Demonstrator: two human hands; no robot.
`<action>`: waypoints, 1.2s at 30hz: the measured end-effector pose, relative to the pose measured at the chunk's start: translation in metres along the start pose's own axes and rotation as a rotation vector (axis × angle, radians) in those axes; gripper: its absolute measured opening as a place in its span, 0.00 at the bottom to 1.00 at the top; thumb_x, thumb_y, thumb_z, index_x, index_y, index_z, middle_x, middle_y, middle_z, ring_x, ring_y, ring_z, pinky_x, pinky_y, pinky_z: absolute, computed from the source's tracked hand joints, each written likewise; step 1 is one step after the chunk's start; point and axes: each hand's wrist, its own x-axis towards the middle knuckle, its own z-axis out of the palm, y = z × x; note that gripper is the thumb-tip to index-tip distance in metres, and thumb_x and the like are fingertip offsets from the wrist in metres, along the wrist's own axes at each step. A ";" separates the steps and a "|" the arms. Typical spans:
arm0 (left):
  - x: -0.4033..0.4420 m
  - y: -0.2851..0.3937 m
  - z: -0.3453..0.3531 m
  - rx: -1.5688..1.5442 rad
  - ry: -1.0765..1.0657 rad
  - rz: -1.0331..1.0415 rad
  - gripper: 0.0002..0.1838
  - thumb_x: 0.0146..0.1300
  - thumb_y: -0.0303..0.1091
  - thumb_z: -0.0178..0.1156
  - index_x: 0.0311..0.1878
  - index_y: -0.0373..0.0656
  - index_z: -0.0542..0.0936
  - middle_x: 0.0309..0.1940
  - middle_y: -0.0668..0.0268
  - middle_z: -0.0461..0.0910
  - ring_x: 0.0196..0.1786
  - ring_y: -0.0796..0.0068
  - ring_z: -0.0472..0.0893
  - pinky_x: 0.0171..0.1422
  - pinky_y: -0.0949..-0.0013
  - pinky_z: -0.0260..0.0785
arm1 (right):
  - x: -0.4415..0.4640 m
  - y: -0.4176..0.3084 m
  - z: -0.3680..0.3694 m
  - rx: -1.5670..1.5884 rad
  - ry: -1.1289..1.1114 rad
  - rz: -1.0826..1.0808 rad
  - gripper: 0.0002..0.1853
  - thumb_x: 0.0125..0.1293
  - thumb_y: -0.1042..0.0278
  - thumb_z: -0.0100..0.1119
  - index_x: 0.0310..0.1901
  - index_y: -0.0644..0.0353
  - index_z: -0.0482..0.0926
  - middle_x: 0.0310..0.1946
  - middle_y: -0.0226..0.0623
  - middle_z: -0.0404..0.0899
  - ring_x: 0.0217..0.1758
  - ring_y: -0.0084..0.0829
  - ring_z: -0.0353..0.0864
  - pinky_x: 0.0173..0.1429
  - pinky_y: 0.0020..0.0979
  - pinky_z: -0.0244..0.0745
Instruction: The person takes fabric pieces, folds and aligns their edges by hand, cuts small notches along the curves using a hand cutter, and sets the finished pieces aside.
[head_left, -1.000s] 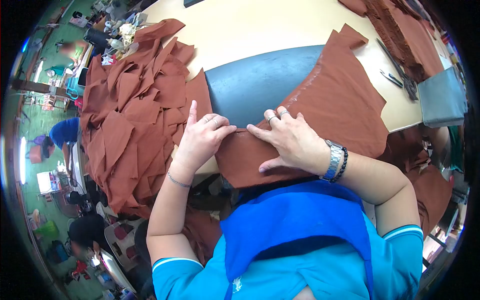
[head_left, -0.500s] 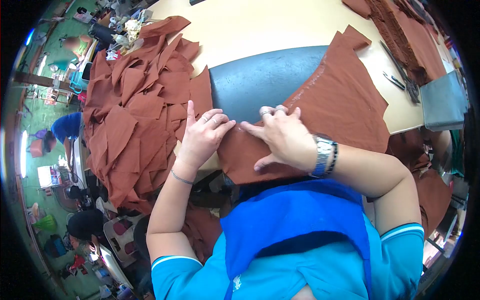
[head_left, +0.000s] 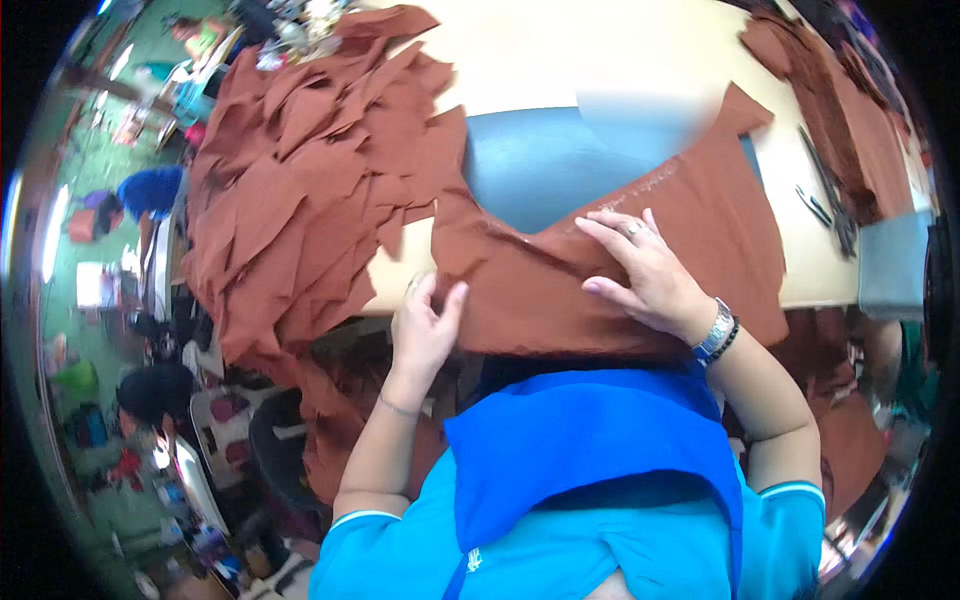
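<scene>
A reddish-brown fabric piece (head_left: 600, 300) lies across the near edge of the table, over a dark smooth board (head_left: 525, 160). Whitish marks run along its upper curved edge. My right hand (head_left: 655, 280) rests on the cloth, right of the middle, with its fingers spread. At the cloth's left edge is my left hand (head_left: 425, 325), its thumb apart from its bent fingers; whether it touches the cloth I cannot tell. Left of it spreads a large heap of cut brown fabric pieces (head_left: 300, 200).
Large scissors (head_left: 838, 205) and small thread snips (head_left: 814, 206) lie on the cream table (head_left: 520, 50) to the right. Beyond them are a grey box (head_left: 893, 260) and more brown fabric (head_left: 830, 120). Other people sit at work stations on the far left.
My left hand has moved down from the upper cloth edge to its left side, its fingers coming apart. My right hand has shifted right. A strip of cloth now lies over the board's left part.
</scene>
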 end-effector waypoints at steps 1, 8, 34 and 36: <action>0.002 0.000 0.005 -0.421 0.134 0.018 0.22 0.75 0.43 0.57 0.59 0.34 0.77 0.54 0.57 0.83 0.55 0.61 0.82 0.62 0.61 0.73 | 0.006 -0.003 -0.004 0.041 0.029 -0.026 0.30 0.68 0.51 0.64 0.68 0.54 0.72 0.65 0.43 0.73 0.71 0.47 0.69 0.74 0.59 0.59; -0.023 -0.014 -0.184 -1.191 0.752 -0.209 0.20 0.75 0.41 0.52 0.60 0.37 0.80 0.57 0.60 0.83 0.59 0.65 0.82 0.69 0.60 0.71 | 0.039 0.039 -0.033 0.024 0.199 -0.021 0.17 0.74 0.67 0.56 0.61 0.62 0.78 0.58 0.44 0.80 0.65 0.40 0.76 0.70 0.37 0.68; -0.204 -0.298 -0.225 1.020 0.149 -0.522 0.21 0.77 0.42 0.42 0.48 0.32 0.78 0.45 0.39 0.82 0.46 0.38 0.83 0.48 0.40 0.76 | 0.024 0.070 -0.027 0.036 0.212 0.013 0.10 0.74 0.66 0.57 0.50 0.60 0.82 0.49 0.40 0.83 0.55 0.41 0.78 0.69 0.43 0.65; -0.212 -0.377 -0.111 0.651 0.151 -0.795 0.23 0.79 0.45 0.40 0.59 0.35 0.73 0.54 0.44 0.76 0.54 0.48 0.78 0.59 0.48 0.69 | 0.023 0.069 -0.027 0.020 0.219 0.009 0.10 0.73 0.65 0.58 0.50 0.58 0.83 0.48 0.40 0.83 0.56 0.41 0.79 0.74 0.52 0.60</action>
